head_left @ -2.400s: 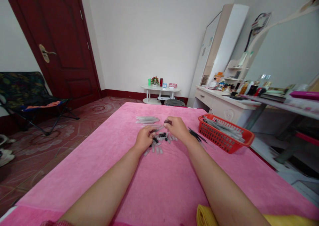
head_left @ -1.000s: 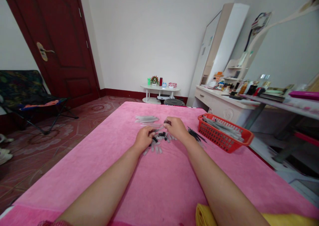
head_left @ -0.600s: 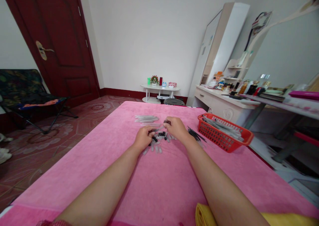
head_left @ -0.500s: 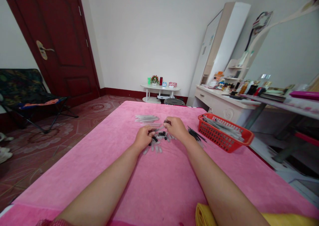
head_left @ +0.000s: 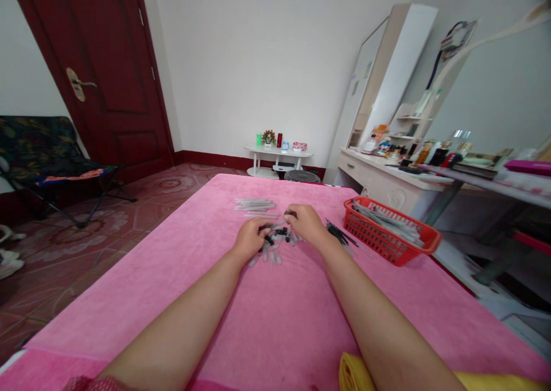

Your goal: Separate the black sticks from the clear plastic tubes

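My left hand (head_left: pixel 249 239) and my right hand (head_left: pixel 307 224) meet over the middle of the pink cloth. Both have their fingers pinched on a thin, pale pen (head_left: pixel 276 225) stretched between them; its ends are hidden in the fingers. Beneath and in front lie several clear pen caps (head_left: pixel 272 258) and small black pen parts (head_left: pixel 282 232). Just beyond the hands, a row of translucent pen barrels (head_left: pixel 255 205) lies side by side. Right of my right hand is a bunch of thin black refills (head_left: pixel 342 233).
A red plastic basket (head_left: pixel 371 243) holding more pale pens stands at the table's right side. Folded yellow cloth (head_left: pixel 353 372) lies near my right forearm. The pink cloth (head_left: pixel 172 253) covers the table. Beyond are a dressing table (head_left: pixel 365 170) and a folding chair (head_left: pixel 47 150).
My hands stay nearly in place, still pinching the pen. The whole view has shifted slightly; nothing else has visibly moved.
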`<control>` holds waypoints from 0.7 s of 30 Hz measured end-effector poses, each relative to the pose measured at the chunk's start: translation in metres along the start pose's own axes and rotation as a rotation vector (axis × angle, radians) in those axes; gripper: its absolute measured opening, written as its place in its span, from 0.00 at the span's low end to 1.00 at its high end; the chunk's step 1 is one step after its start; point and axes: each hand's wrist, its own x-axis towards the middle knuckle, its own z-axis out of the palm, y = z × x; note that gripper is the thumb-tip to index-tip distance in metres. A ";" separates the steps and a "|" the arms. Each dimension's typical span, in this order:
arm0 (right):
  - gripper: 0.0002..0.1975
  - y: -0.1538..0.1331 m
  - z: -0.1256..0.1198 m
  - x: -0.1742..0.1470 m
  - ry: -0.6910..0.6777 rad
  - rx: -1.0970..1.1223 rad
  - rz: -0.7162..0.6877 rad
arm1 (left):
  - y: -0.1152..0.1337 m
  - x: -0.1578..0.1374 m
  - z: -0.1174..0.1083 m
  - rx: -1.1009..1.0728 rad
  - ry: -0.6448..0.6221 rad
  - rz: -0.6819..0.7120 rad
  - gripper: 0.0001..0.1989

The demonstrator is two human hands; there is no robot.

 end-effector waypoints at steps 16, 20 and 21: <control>0.07 0.005 0.001 0.002 -0.008 0.007 -0.019 | 0.002 0.000 0.000 -0.012 -0.001 0.001 0.15; 0.07 0.006 0.000 0.003 -0.015 0.009 -0.006 | 0.005 0.000 -0.002 -0.002 -0.001 -0.004 0.15; 0.07 0.006 0.000 0.003 -0.017 0.010 -0.006 | 0.006 0.000 -0.002 0.004 -0.001 -0.005 0.15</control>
